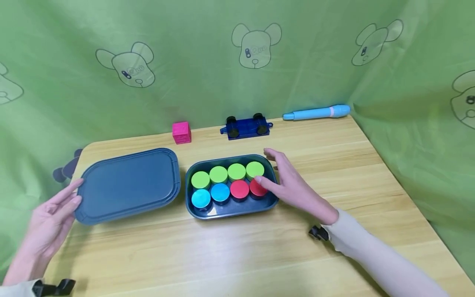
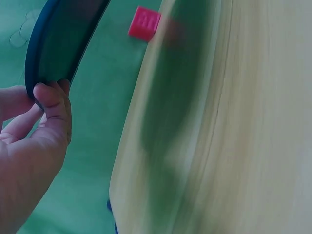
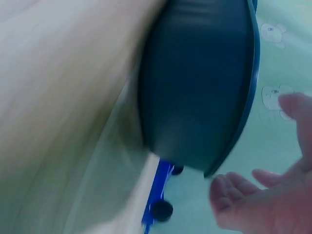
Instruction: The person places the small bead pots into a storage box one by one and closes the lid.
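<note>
My left hand [image 1: 48, 229] pinches the left end of a flat dark blue lid [image 1: 128, 185], thumb on top. In the left wrist view the lid [image 2: 33, 53] is held above the table. To its right is a dark blue box [image 1: 237, 211] holding two rows of round pieces: green-topped ones [image 1: 218, 175] behind, two blue-topped [image 1: 220, 192] and two red-topped [image 1: 239, 189] in front. Over the box's right end spreads my right hand [image 1: 287, 179], fingers loosely bent, thumb overlapping a red top. The right wrist view has those fingertips [image 3: 220, 187] just off the box's edge.
Along the table's back edge lie a pink cube [image 1: 181, 133], a dark blue toy car base [image 1: 246, 128] with black wheels, and a light blue pen-like stick [image 1: 316, 113]. A green curtain [image 1: 208, 62] with bear-head outlines hangs behind the wooden table [image 1: 259, 251].
</note>
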